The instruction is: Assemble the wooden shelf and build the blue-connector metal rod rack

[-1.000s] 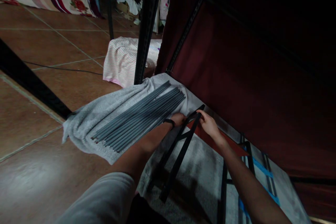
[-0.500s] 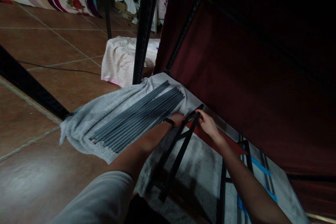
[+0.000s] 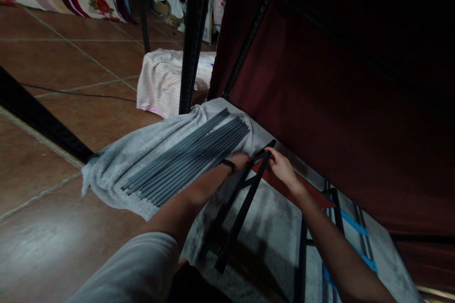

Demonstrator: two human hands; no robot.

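Both my hands are at the far end of a black metal frame (image 3: 245, 203), two long bars joined by short crosspieces, which slants toward me over the cloth. My left hand (image 3: 240, 161), a dark band at its wrist, is closed at the frame's left bar; its fingertips are partly hidden. On the opposite side, my right hand (image 3: 280, 161) pinches the top of the right bar between thumb and fingers. Just left of my left hand, several grey rods (image 3: 188, 158) lie side by side on a grey towel (image 3: 117, 156).
Black perforated posts (image 3: 190, 42) rise around the shelf, with another post (image 3: 42, 113) at left. A dark red cloth (image 3: 302, 104) hangs behind. More black frame pieces (image 3: 302, 260) and blue strips (image 3: 355, 222) lie at right. A striped cloth (image 3: 159, 78) covers something beyond the towel.
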